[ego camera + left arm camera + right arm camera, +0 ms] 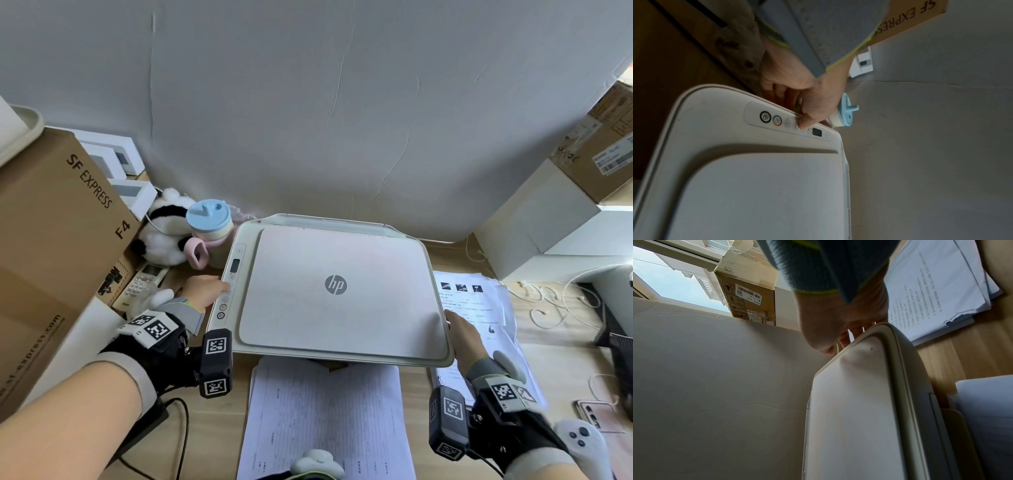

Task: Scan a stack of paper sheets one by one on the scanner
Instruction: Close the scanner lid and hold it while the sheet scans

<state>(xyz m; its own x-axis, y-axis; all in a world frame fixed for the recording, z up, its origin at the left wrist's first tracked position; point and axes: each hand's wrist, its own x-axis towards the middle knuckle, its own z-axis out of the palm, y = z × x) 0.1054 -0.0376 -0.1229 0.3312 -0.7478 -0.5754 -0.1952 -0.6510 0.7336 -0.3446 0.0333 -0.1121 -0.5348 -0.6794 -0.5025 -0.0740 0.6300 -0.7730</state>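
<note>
On desk, scanner [337, 291] sits lid down, long axis left to right. Left hand [202, 291] at button strip [787, 121] on scanner's left edge, thumb tip pressing button, other fingers curled below rim. Right hand [464, 334] at lid's near right corner, fingers curled under edge, nearer for lifting. Paper stack [479, 301] just right of scanner; more sheets [325, 418] in front.
</note>
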